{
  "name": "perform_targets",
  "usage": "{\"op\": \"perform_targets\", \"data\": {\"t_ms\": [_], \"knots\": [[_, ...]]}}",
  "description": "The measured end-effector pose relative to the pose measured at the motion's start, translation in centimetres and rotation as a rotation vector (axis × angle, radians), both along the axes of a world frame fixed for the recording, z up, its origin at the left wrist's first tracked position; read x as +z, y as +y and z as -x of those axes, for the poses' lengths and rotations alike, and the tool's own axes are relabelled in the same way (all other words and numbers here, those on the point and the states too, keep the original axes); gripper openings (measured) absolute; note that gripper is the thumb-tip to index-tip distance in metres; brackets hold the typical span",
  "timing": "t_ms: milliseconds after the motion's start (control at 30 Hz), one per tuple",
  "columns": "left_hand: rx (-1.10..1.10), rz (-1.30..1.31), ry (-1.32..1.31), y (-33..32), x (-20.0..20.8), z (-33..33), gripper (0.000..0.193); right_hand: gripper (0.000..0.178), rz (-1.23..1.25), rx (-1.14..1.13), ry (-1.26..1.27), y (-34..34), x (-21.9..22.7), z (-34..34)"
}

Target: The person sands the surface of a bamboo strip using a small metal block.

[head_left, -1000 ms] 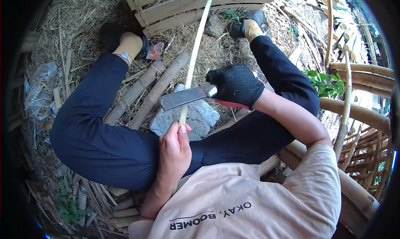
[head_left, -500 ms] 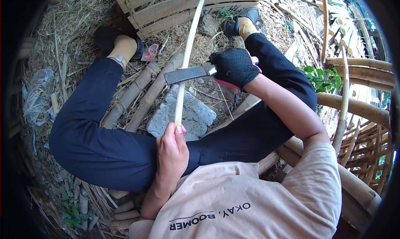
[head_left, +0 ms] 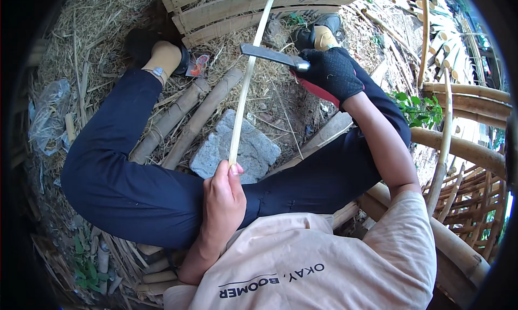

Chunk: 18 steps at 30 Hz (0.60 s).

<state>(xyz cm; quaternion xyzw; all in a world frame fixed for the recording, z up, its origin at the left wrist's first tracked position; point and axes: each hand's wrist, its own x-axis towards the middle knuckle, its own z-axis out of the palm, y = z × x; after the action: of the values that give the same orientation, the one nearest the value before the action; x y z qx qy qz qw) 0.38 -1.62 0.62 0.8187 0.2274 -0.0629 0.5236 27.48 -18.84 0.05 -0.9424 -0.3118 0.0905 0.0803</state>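
A long, pale bamboo strip [head_left: 245, 96] slants up and away from my lap, past the slatted wooden crate. Its near end is pinched in my bare left hand [head_left: 224, 194], thumb on top. My right hand [head_left: 330, 75], in a black glove with a red palm, is closed round the handle of a knife, and most of that handle is hidden by the glove. The knife's broad, dark blade [head_left: 267, 54] points left and lies across the strip, well up from my left hand. Below the strip, a grey stone block [head_left: 237, 145] rests on the ground between my legs.
A slatted wooden crate [head_left: 259, 10] stands at the far side. Two bamboo poles [head_left: 199, 121] lie left of the stone. A clear plastic bag [head_left: 50, 118] is on the straw at far left. Bamboo rails [head_left: 458, 148] and a woven basket [head_left: 472, 202] flank my right.
My right hand has moved the knife away from me and a little right, farther up the strip. My left hand keeps its hold, nearly still.
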Motion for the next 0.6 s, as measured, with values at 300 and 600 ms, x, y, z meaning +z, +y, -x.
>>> {"op": "perform_targets", "data": {"t_ms": [300,600], "knots": [[-0.008,-0.057,0.0,-0.2,-0.6,0.3,0.011,0.019,0.087,0.364,0.318,2.6,0.1,6.5],[-0.046,-0.22,0.004,-0.5,-0.4,0.6,0.013,0.02,0.099,0.334,0.237,2.6,-0.9,5.9]]}}
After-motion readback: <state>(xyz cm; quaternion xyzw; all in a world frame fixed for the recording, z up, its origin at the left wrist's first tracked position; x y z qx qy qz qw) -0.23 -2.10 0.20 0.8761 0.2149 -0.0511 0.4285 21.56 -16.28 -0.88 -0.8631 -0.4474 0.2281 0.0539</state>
